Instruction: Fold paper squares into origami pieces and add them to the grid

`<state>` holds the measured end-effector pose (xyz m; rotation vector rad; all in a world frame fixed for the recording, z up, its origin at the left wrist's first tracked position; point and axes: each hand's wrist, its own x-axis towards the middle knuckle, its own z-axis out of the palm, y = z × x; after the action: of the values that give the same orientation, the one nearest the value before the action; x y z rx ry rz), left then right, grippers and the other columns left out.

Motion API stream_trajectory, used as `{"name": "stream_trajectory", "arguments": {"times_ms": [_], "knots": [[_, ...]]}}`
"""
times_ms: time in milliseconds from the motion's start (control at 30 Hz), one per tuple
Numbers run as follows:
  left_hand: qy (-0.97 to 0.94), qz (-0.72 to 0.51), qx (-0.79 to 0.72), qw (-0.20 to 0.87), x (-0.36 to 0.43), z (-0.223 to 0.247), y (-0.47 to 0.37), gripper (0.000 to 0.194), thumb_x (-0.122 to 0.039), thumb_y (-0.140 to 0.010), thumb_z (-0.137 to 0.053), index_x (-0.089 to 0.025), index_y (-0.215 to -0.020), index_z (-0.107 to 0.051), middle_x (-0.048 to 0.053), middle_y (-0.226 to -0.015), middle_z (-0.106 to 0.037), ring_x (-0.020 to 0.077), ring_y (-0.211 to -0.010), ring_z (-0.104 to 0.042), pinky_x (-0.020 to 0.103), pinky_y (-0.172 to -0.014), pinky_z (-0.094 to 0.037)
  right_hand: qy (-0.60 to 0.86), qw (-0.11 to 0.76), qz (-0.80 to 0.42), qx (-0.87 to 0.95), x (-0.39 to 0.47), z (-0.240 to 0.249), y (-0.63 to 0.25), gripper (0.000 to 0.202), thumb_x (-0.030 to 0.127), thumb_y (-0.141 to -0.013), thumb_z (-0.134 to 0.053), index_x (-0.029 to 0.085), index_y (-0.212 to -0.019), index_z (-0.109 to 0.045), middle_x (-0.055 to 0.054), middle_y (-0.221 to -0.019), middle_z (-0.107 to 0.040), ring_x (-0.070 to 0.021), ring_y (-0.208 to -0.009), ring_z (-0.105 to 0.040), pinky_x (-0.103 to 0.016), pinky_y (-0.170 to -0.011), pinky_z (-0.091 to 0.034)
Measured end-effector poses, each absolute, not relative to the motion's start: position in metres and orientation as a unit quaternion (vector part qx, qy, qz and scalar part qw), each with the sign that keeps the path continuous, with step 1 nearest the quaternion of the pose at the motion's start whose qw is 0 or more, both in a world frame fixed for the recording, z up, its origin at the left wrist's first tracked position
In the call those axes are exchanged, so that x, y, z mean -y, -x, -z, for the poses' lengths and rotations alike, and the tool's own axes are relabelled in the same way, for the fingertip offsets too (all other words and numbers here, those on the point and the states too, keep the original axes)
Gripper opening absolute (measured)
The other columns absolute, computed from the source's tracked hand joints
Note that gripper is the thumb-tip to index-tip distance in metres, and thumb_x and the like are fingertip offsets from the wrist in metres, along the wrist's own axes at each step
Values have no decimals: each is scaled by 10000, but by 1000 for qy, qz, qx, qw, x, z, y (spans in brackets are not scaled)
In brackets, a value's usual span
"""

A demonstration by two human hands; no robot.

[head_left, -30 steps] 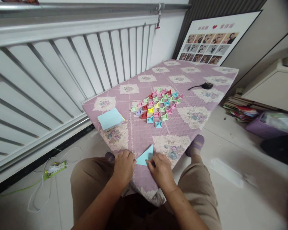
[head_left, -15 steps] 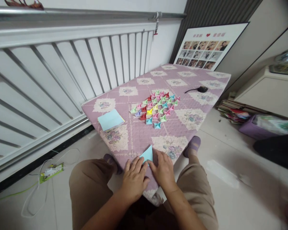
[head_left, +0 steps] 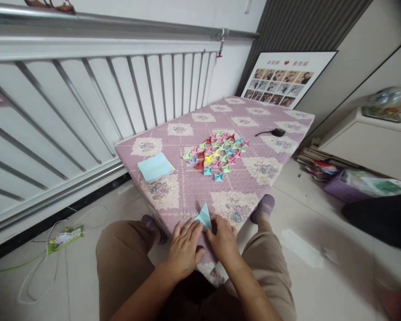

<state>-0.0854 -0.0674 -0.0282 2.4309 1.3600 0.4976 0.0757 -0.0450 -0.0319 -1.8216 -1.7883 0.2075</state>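
A folded light-blue sheet of paper (head_left: pixel 204 217) lies at the near corner of the table, one point directed away from me. My left hand (head_left: pixel 186 245) rests flat across its left side, fingers stretched out. On the right, my right hand (head_left: pixel 222 235) has its thumb and curled fingers closed on the paper's edge. Beyond them several small folded paper pieces (head_left: pixel 208 158) in red, yellow, green, pink and blue stand in rows. To the left lies a stack of square paper (head_left: pixel 156 167) with a light-blue sheet on top.
A floral cloth covers the table (head_left: pixel 173 145). A black object with a cord (head_left: pixel 278 132) lies at its far right. Along the left runs a white radiator (head_left: pixel 87 102). A power strip (head_left: pixel 66 239) with cables is on the floor, and a purple bin (head_left: pixel 344 187) stands right.
The paper's right part has narrowed into a sharper point with a visible fold. My right hand's fingers have curled in more around its edge. The camera view has tilted slightly.
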Motion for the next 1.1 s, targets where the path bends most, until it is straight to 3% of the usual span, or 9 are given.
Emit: {"name": "stream_trajectory", "arguments": {"times_ms": [133,200,367,467,567,667,833,1100], "knots": [[-836,-212,-464,201,70,24,91,575,-203,-824,-547,-210,-1382,-405,100,-1433,-449,250,-1380,-307,522,-1149,-182,664,328,-145,656,51,28,-75,302,241,-772,-533,216,-1074,-536,-54,-878,-683,-241,-843,-628,-399,-786,-416],[-787,-286,-491,240,73,21,94,505,-177,-808,-538,-218,-1308,-478,99,-1389,-484,255,-1339,-363,502,-1124,-248,645,382,-215,626,52,25,-78,355,265,-780,-539,210,-1128,-495,-55,-893,-683,-226,-813,-639,-382,-764,-453],[-482,-480,-585,442,83,3,87,252,-259,-804,-556,-204,-1049,-547,54,-1020,-599,176,-919,-576,319,-830,-469,575,527,-370,504,54,11,-78,428,359,-807,-586,220,-1172,-412,-36,-853,-685,-199,-773,-654,-350,-723,-516],[-324,-471,-510,642,84,-13,73,352,-353,-755,-664,-206,-1053,-548,21,-980,-589,89,-653,-520,226,-593,-419,533,581,-404,465,60,2,-68,434,355,-804,-620,232,-1163,-409,-44,-913,-684,-190,-834,-660,-339,-756,-529],[-219,-480,-403,748,83,-28,59,393,-419,-679,-769,-172,-922,-584,-13,-811,-570,54,-557,-461,201,-520,-341,520,598,-402,460,68,-6,-58,393,341,-806,-636,241,-1139,-454,-47,-950,-675,-182,-864,-654,-330,-781,-532],[-160,-500,-362,770,79,-38,52,389,-398,-620,-830,-154,-791,-580,-38,-675,-523,55,-549,-457,198,-519,-327,534,599,-368,470,76,-9,-55,379,359,-811,-637,240,-1139,-489,-56,-973,-666,-186,-877,-646,-334,-795,-530],[-123,-505,-329,788,78,-43,50,376,-349,-605,-853,-149,-716,-555,-33,-648,-539,58,-564,-476,196,-541,-349,563,559,-312,523,85,-5,-60,330,362,-829,-627,239,-1119,-529,-62,-991,-650,-204,-930,-624,-350,-829,-511],[-239,-519,-388,723,76,-46,69,338,-430,-732,-743,-151,-849,-593,0,-720,-604,102,-645,-575,216,-600,-421,565,555,-251,557,89,-26,-86,412,372,-826,-632,230,-1195,-517,-80,-1111,-612,-204,-1010,-591,-360,-882,-491]]}}
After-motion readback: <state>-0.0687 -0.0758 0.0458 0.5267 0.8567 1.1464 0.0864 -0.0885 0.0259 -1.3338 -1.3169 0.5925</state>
